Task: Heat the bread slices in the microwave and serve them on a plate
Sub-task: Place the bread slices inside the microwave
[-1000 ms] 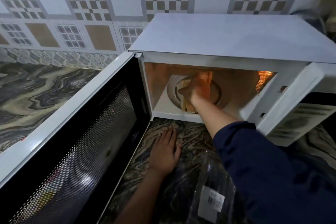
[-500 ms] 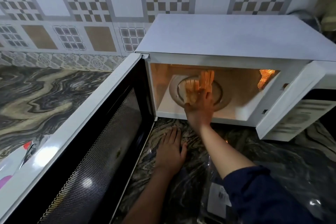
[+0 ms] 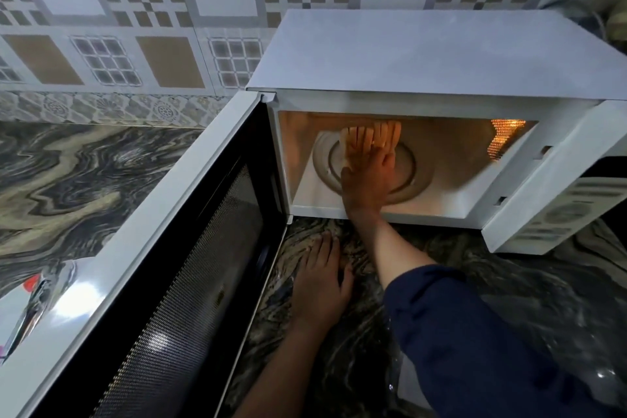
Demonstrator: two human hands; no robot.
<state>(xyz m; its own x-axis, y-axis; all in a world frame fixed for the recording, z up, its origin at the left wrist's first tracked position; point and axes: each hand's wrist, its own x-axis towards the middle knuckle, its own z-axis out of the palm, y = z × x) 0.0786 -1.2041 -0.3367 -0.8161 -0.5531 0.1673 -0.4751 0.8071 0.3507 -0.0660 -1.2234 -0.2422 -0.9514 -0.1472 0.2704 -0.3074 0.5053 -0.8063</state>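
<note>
The bread slices [image 3: 390, 132] are stood on edge on the glass turntable [image 3: 419, 176] inside the lit microwave [image 3: 424, 54], whose door [image 3: 163, 282] is swung open leftward. The right grip [image 3: 368, 176] is held inside the cavity, released, with straight fingers laid against the slices. The left grip [image 3: 322, 285] is laid flat, released, on the surface [image 3: 84, 173] at the microwave's front edge.

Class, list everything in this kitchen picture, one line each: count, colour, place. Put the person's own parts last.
microwave: one, white, on the counter
door: one, white with black mesh window, open to the left
turntable: one, clear glass, inside the microwave
bread slices: count unclear, pale, on the turntable
counter: one, dark marbled
wall tiles: many, white, grey, tan, behind
plastic bag: one, clear, counter, under the right arm
left hand: one, flat on the counter
right hand: one, inside the microwave at the bread
</note>
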